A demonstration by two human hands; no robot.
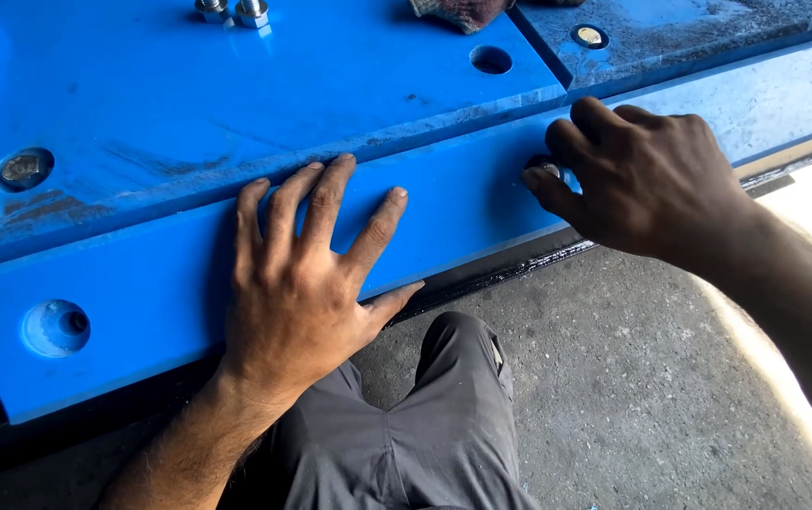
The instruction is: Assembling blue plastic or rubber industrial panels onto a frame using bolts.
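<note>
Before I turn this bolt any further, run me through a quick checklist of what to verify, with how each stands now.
1. Left hand flat on blue strip, steadying it: ok.
2. Right hand fingertips around the bolt: ok.
3. Bolt seated straight: cannot tell, fingers hide it.
4. Hole at strip's left end filled: not ok, looks empty.
5. Spare bolts on the upper panel: ok.

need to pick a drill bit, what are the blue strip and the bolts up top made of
Blue strip: looks like solid plastic, smooth with a slight sheen; its scuffs are still blue, though painted metal cannot be ruled out. Bolts: bare metal, silvery and shiny. The right hand covers another fastener; the left hand lies flat on the strip.
</note>
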